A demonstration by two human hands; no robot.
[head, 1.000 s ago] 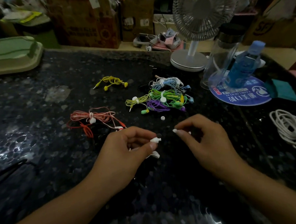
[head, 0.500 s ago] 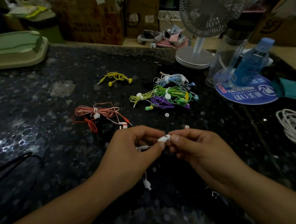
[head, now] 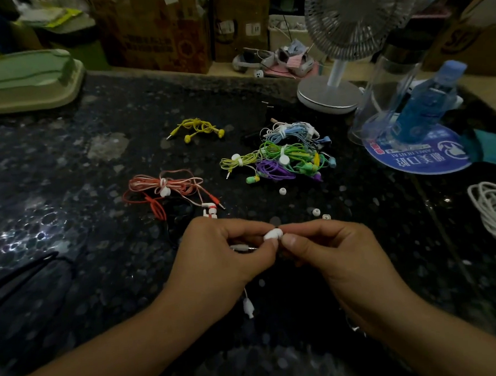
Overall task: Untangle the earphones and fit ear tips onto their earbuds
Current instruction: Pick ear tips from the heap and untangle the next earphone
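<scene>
Left hand (head: 216,256) pinches the white earbud (head: 272,233) while the right hand (head: 332,255) pinches something against it, likely a tip: best pressed on squarely, above the worktop's (head: 69,227) near edge.

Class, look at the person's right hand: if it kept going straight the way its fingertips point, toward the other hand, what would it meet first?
Probably the small white earbud pinched between both hands; the right hand already touches it, and the left hand's fingertips lie just beyond.
</scene>
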